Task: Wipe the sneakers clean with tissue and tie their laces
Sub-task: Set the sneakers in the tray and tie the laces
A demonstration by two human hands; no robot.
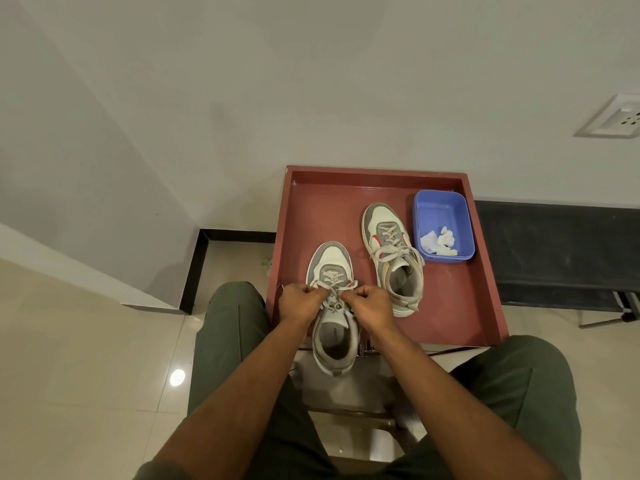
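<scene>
Head view: near sneaker point(333, 317) lies at the tray's point(460, 306) 7 o'clock, long axis 12-to-6, toe away; left hand point(300, 301) and right hand point(372, 304), apart, each pinch a lace point(335, 293) end, equally near; far sneaker point(391, 258) at 1 o'clock appears tied.

Bare forearms, no sleeves in view; olive-green trousers point(228, 341), perhaps cotton; both hands unadorned.

The left hand point(300, 301) and right hand point(372, 303) hide the near sneaker's point(333, 317) lace ends and knot. The wall socket point(614, 116) is cut off at the right edge.
</scene>
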